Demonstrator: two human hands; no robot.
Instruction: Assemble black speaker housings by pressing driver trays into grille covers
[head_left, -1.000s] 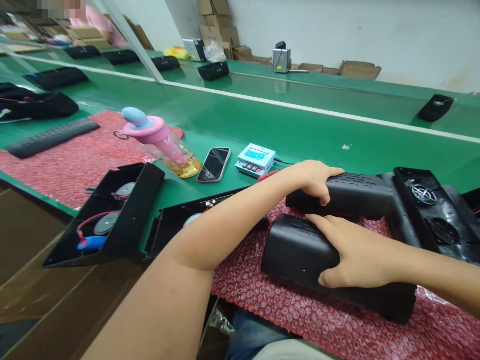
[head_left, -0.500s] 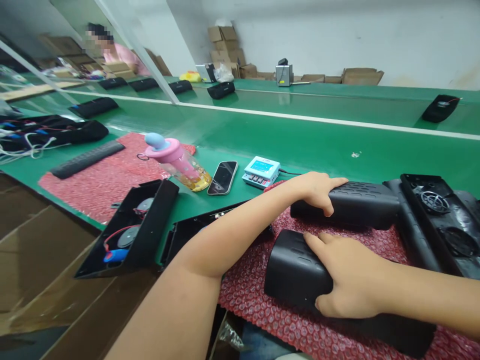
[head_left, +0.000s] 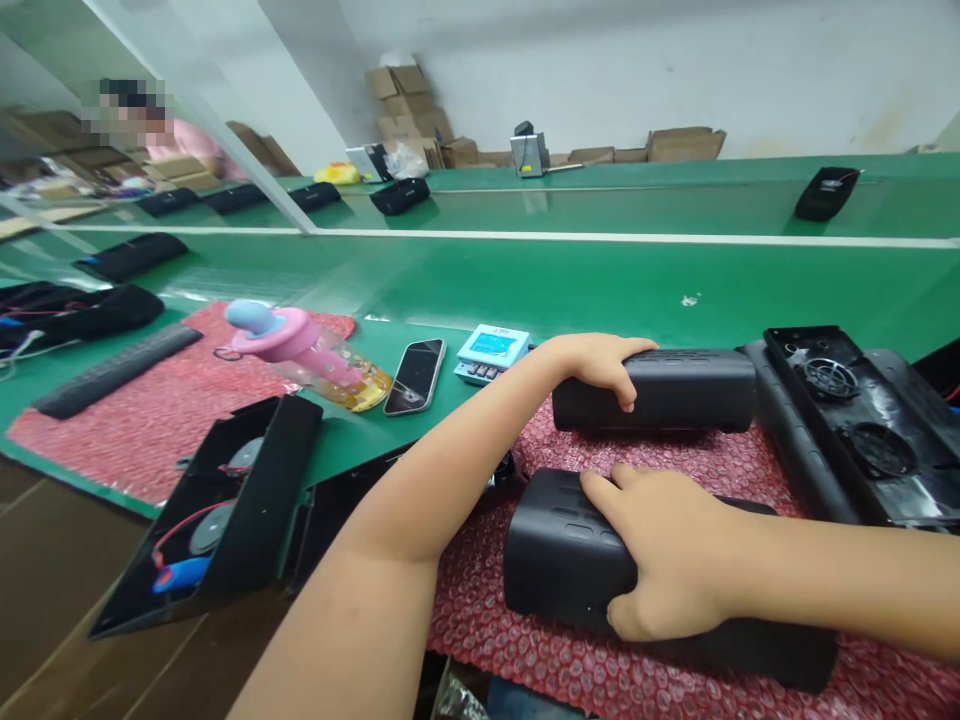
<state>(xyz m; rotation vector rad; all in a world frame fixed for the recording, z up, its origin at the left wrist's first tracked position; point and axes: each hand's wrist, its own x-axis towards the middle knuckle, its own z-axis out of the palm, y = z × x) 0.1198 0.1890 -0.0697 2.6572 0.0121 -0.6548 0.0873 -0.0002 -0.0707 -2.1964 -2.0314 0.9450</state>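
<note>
Two long black plastic speaker shells lie on a red bubble-wrap sheet [head_left: 600, 450]. My left hand [head_left: 600, 362] reaches over the left part of the farther speaker shell [head_left: 690, 390], thumb on its near face and fingers at its top and back edge. Across the nearer speaker shell [head_left: 570, 550] my right hand [head_left: 667, 550] is clasped, fingers over the ridged top and thumb on the front side. To the right lie another black shell [head_left: 799, 430] and an open black panel [head_left: 855, 400] with two round speaker openings.
Left of my arm are an open black housing [head_left: 277, 480] with red wires and a blue cell, a pink-lidded bottle [head_left: 315, 350], a phone [head_left: 415, 377] and a light-blue meter [head_left: 491, 350]. Several black speakers stand along the green bench [head_left: 585, 280]. A co-worker [head_left: 184, 145] is far left.
The whole view has swung a little, so the bench items appear farther left. My left fingers have curled farther over the back of the far shell. My right hand keeps its hold.
</note>
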